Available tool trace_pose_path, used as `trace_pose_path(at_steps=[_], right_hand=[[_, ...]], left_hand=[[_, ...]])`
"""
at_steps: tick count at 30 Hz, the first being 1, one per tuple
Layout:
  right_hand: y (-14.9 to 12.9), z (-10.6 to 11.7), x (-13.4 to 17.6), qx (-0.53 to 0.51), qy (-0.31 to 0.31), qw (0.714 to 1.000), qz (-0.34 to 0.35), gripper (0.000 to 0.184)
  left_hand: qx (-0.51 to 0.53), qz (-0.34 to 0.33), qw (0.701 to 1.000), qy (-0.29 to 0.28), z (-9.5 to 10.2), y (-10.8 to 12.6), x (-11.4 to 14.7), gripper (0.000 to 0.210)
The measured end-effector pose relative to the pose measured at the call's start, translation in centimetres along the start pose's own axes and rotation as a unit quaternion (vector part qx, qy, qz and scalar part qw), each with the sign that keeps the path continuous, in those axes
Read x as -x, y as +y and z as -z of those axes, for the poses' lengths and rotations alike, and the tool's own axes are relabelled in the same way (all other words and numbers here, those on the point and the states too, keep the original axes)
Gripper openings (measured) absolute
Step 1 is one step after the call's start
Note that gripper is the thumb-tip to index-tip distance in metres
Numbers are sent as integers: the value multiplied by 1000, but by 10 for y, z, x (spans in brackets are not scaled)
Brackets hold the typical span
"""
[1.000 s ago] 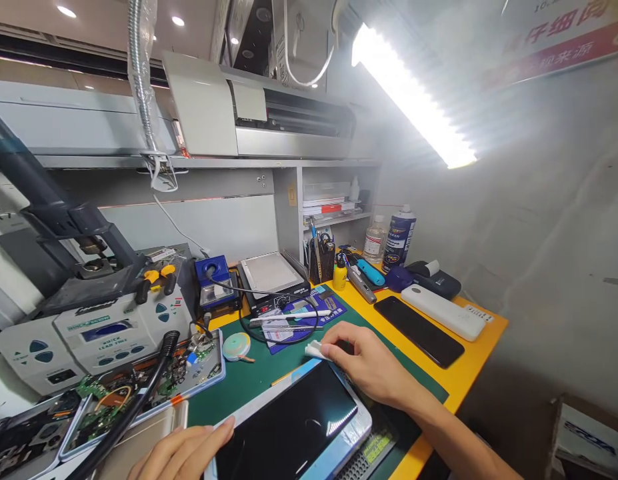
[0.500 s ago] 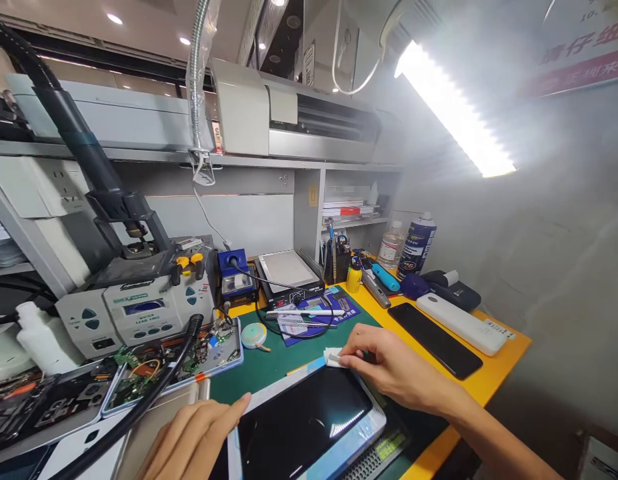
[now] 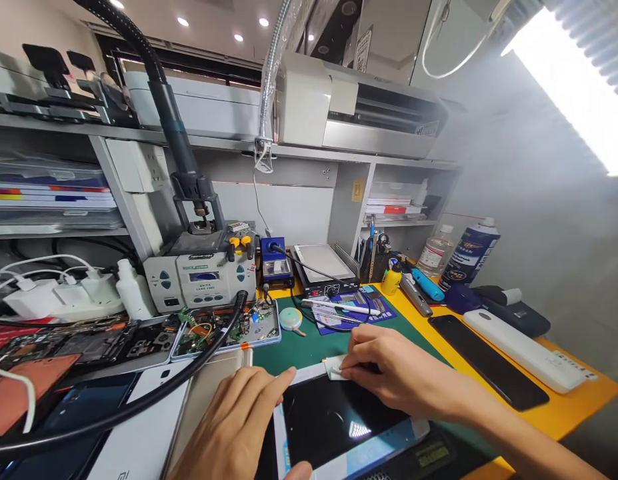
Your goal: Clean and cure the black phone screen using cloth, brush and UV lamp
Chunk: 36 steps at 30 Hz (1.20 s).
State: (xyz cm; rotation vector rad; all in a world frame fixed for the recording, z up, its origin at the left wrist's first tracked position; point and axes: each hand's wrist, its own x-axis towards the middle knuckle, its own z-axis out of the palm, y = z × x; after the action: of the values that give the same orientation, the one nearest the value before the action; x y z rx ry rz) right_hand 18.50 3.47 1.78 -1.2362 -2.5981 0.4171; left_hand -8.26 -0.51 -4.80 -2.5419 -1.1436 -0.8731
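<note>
**While one hand braces the screen, the other pinches a wipe at its far edge**

As the head view shows, the glossy black rectangular screen with a white and pale-blue border [image 3: 329, 413] lies face up over the dark-green mat [image 3: 306, 345], between the hands. The left hand [image 3: 233, 413] is spread wide, thumb and forefinger straddling the screen's left end, probably to keep it from sliding. The right hand [image 3: 389, 370] is narrowed on a small, white, folded piece of cloth or tissue [image 3: 333, 368] at the far border, perhaps pinched small for control there. The flat black phone [image 3: 489, 360] lies well apart on the yellow tabletop [image 3: 573, 400].

The screen's near-left corner is cut off; the right forearm hides part of its right side. Whether the left fingertips press or merely rest, I cannot tell. Blurred lettering below the screen is unreadable.
</note>
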Motion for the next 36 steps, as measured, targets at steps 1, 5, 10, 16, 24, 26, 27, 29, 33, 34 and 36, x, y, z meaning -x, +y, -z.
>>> trace_pose_path(at_steps=[1,5,10,16,24,26,27,29,33,34,36], right_hand=[[-5,-2,-4,7,-5,1000,8,18],[-24,-13,-19,39,-13,998,47,21],[-43,-30,-37,94,-3,990,105,25],[-54,-35,-47,105,-20,986,130,22],[-57,-40,-34,40,-5,990,138,20],[-59,-39,-28,46,-5,989,141,20],[-61,-38,-26,49,-10,988,143,20],[-63,-36,-20,60,-24,988,137,22],[-62,-39,-11,92,-37,986,131,21],[-61,-42,-9,100,-33,985,138,21],[-56,-49,-6,109,-15,982,155,22]], left_hand=[[-1,6,1000,-1,1,0,0,72],[6,15,1000,-5,1,4,-1,76],[9,50,999,-10,1,10,0,78],[32,96,994,-28,0,13,2,81],[65,81,993,-55,-2,9,3,83],[62,81,993,-59,-2,9,4,82],[60,81,993,-58,-2,9,4,81],[52,76,994,-52,-1,9,4,80],[33,50,997,-46,3,8,3,79],[27,41,998,-47,4,8,3,78],[14,22,998,-49,6,7,3,76]])
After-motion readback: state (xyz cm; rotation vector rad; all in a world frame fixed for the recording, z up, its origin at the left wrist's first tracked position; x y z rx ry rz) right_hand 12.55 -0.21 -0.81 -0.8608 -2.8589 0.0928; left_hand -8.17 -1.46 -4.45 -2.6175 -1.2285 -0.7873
